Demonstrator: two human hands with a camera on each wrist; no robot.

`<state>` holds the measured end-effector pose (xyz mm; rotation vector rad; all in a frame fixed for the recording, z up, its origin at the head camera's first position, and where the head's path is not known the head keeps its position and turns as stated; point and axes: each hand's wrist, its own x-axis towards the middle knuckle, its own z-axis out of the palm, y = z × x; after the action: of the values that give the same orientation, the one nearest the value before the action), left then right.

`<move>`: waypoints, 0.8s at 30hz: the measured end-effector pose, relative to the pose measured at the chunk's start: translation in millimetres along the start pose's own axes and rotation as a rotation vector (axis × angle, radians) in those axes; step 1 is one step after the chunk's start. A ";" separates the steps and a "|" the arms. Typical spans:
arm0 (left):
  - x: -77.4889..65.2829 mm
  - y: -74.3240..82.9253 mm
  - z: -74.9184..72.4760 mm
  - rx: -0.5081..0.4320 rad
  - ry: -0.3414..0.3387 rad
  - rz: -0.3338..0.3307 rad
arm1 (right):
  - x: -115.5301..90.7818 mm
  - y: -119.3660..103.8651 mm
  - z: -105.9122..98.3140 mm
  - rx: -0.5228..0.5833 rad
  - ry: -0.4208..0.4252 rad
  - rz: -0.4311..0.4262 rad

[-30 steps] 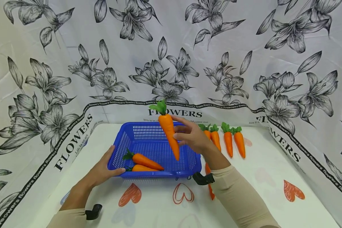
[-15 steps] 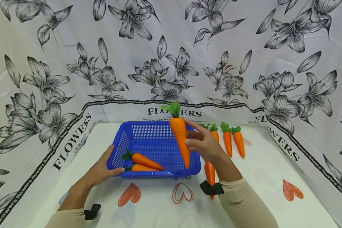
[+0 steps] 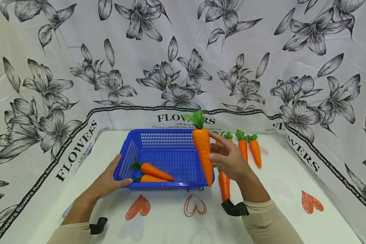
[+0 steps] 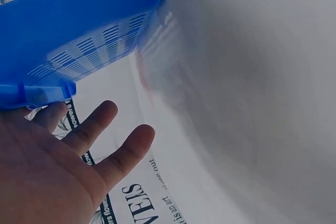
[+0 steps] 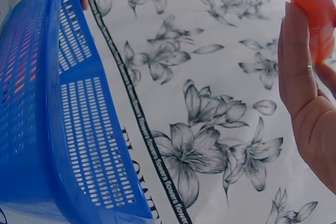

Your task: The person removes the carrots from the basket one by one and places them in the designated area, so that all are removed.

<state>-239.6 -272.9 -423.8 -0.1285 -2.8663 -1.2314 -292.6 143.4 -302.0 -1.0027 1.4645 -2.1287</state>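
My right hand (image 3: 233, 162) pinches an orange toy carrot (image 3: 202, 147) with green leaves, held leaf end up and tip down in front of the basket's right wall. In the right wrist view the carrot (image 5: 315, 9) shows at the top right, between thumb and fingers. At the left front corner of the blue plastic basket (image 3: 170, 185), my left hand (image 3: 108, 181) holds the rim, thumb along the front edge. Its other fingers (image 4: 94, 124) spread below the rim in the left wrist view. Two carrots (image 3: 157, 171) lie in the basket's front left part.
Several carrots (image 3: 255, 152) lie on the white table right of the basket, some partly behind my right hand. Another carrot (image 3: 224, 186) lies nearer, partly hidden by my right wrist's black strap mount (image 3: 235, 207). A flower-printed cloth (image 3: 183, 67) stands behind the table.
My right hand has moved right and slightly toward me with the carrot, from over the basket's middle to its right wall. My left hand and the basket have stayed in place.
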 end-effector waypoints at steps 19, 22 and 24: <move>0.9 2.7 0.0 -0.001 -0.011 0.006 | -35.2 -13.3 -18.9 -0.075 0.086 -0.045; 0.4 2.5 0.3 -0.005 -0.010 0.012 | -40.9 -14.5 -21.8 -0.056 0.091 -0.042; 0.2 2.6 0.4 -0.010 -0.010 0.015 | -44.5 -15.1 -23.8 -0.049 0.092 -0.051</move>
<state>-239.6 -270.8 -422.2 -0.1566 -2.8621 -1.2463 -278.4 193.6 -308.5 -0.9810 1.5569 -2.2120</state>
